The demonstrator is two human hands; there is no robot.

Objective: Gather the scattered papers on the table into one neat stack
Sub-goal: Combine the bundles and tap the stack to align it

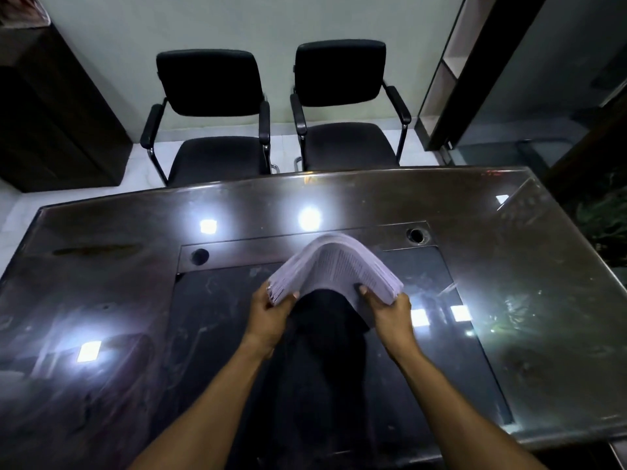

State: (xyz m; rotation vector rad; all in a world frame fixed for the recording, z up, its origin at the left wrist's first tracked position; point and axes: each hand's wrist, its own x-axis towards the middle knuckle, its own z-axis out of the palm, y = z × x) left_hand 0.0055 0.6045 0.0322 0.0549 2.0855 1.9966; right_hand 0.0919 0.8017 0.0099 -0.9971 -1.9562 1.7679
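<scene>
A thick stack of printed white papers (334, 266) is lifted above the middle of the dark glossy table (101, 266). The stack arches upward in the middle, its two ends drooping down. My left hand (269, 318) grips the left end, thumb on top and fingers underneath. My right hand (390, 315) grips the right end in the same way. The sheet edges on the left end look slightly fanned. No loose sheets show elsewhere on the table.
Two black armchairs (212, 113) (346, 103) stand beyond the table's far edge. Two round cable holes (199, 256) (416, 235) sit in the tabletop behind the papers. A dark cabinet (51, 113) stands at the left, a glass partition (543, 79) at the right.
</scene>
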